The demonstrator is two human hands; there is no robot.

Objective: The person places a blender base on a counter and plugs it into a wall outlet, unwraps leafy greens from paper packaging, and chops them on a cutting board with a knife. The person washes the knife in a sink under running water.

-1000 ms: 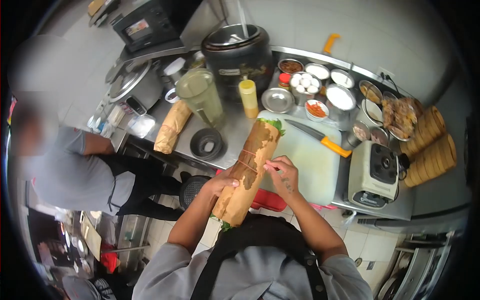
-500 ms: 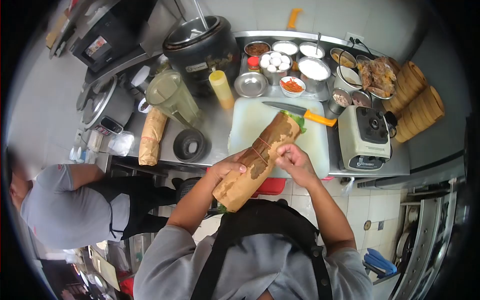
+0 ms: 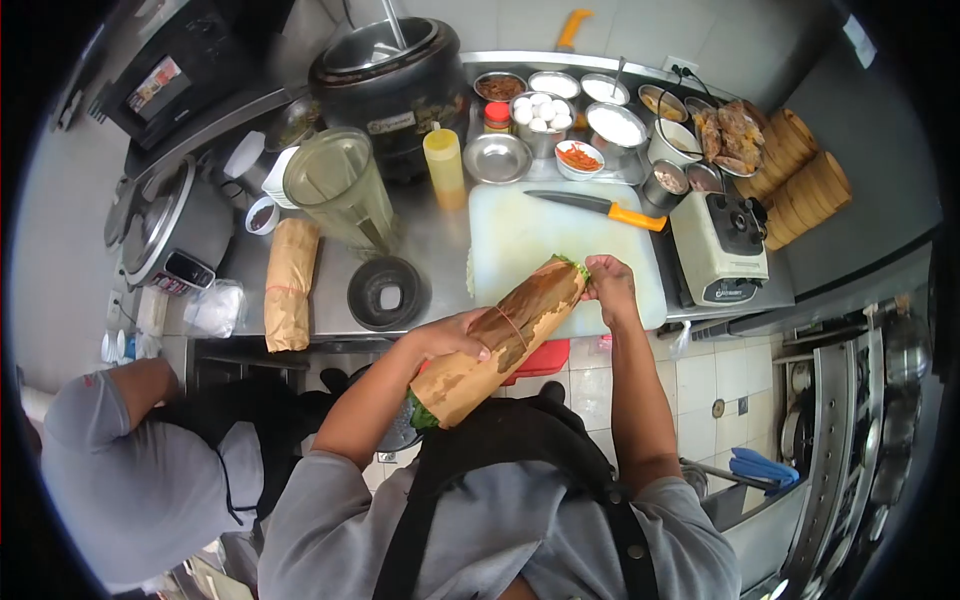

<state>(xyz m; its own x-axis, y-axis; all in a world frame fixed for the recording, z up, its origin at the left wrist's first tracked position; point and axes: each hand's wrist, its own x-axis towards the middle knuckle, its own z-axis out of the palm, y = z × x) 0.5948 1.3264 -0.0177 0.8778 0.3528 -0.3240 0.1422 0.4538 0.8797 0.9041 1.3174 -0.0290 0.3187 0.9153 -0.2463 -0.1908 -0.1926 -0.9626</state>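
A long bundle of leafy greens wrapped in brown paper (image 3: 497,345) lies slantwise in front of me, over the near edge of the white cutting board (image 3: 535,228). Damp patches darken the paper, and a thin red rubber band (image 3: 511,325) crosses its middle. Green leaves stick out at both ends. My left hand (image 3: 455,338) is closed around the lower half, thumb on top. At the far upper end, my right hand (image 3: 608,283) pinches the tip where leaves show; its exact hold is partly hidden. Beyond, a knife with an orange handle (image 3: 637,217) rests on the board.
Another paper-wrapped bundle (image 3: 291,285) lies left, near a blender jar (image 3: 345,195) and a black ring-shaped base (image 3: 386,293). A squeeze bottle (image 3: 444,170), a bowl of eggs (image 3: 541,113) and a blender base (image 3: 722,245) stand behind. A co-worker (image 3: 140,470) is at left.
My right hand has moved from the rubber band at the bundle's middle to its far upper end. The bundle has shifted slightly down and left. The whole view has shifted a little.
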